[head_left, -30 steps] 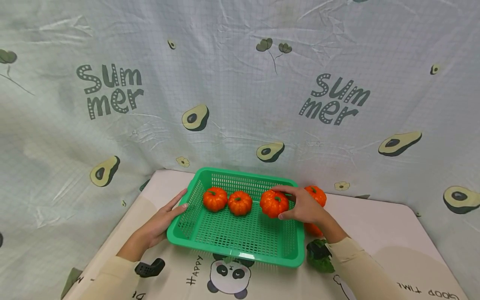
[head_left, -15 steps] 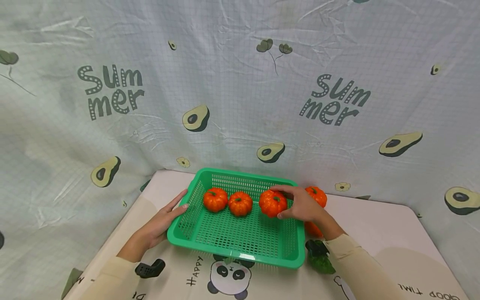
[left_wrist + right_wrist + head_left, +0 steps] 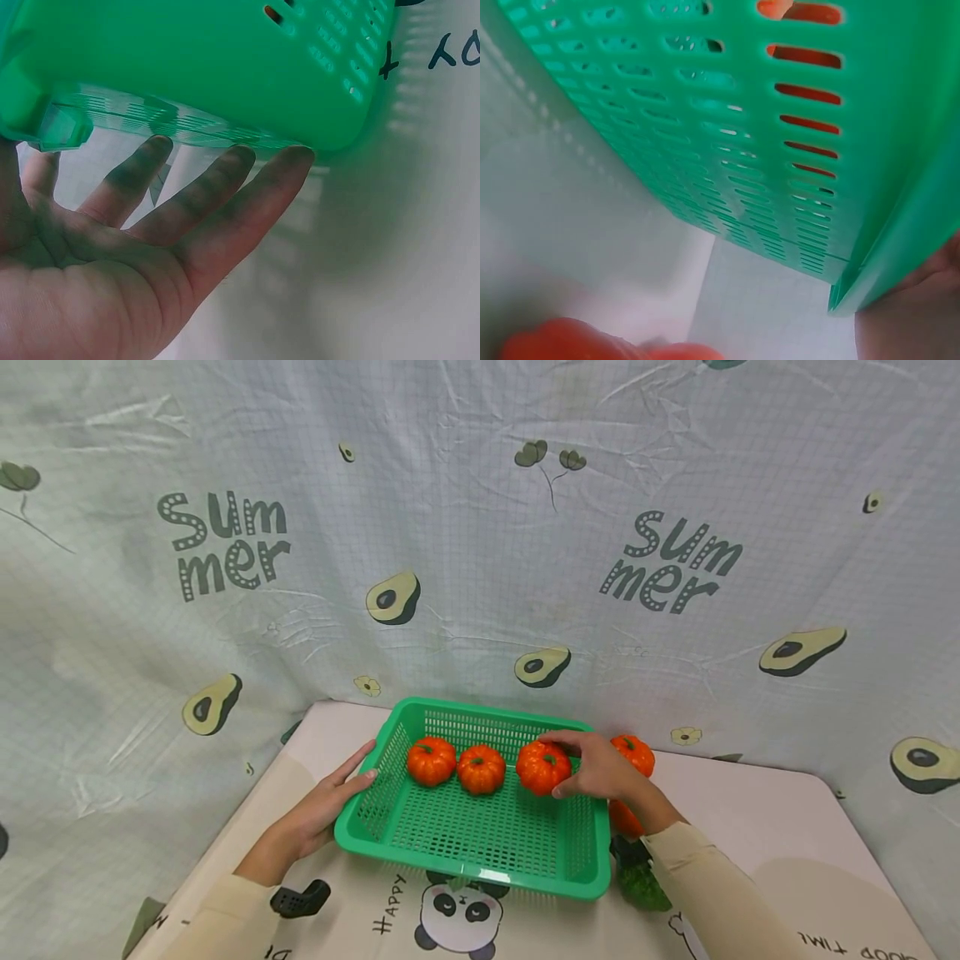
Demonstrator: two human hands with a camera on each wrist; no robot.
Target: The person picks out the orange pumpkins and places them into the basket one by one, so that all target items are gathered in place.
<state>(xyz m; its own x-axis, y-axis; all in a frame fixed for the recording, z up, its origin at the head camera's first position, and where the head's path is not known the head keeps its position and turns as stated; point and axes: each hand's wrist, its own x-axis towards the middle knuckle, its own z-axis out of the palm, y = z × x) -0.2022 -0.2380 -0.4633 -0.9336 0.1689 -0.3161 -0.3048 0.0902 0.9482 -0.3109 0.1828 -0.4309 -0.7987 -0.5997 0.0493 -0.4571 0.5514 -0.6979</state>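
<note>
A pale cloth printed with avocados and the word "summer" hangs behind everything, filling most of the view. Below it stretches a light counter with a panda drawn on it. On the counter in front of me sits a green slatted basket. The person's two hands are well apart. The left hand lies against the basket's left side, fingers extended and touching it. The right hand reaches over the right rim, thumb and fingers curved around an orange pumpkin inside the basket's right part. Two more pumpkins rest side by side towards the back left. Outside, by the right sleeve, are two partly hidden orange-red items and a leafy green one.
</note>
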